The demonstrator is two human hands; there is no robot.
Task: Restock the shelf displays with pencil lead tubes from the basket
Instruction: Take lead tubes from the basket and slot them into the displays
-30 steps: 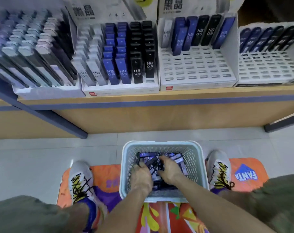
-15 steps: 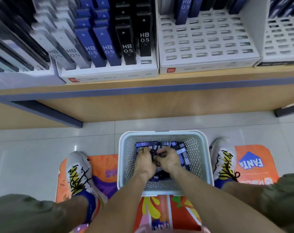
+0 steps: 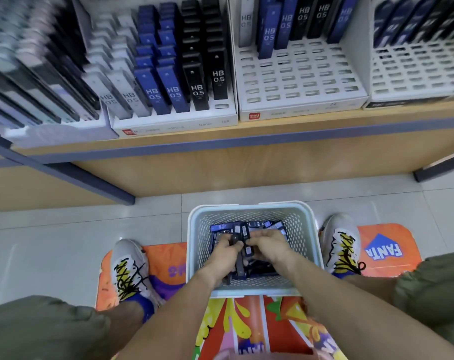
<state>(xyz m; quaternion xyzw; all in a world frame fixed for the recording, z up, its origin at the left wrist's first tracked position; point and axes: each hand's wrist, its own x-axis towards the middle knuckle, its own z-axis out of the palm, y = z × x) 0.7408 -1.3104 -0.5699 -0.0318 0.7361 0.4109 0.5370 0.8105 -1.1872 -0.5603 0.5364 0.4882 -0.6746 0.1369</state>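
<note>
While both hands are reaching in basket:
left hand: gripping tubes
right hand: pinching tubes

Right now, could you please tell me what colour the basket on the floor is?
The basket is pale grey-white with perforated walls, seen in the head view.

**Shelf and floor, and what sits on them**

A wooden shelf with a blue front edge carries four white display trays side by side: far left, left-centre, right-centre and far right. Below, the pale tiled floor bears a bright orange printed mat, and a white perforated basket stands partly on it.
</note>
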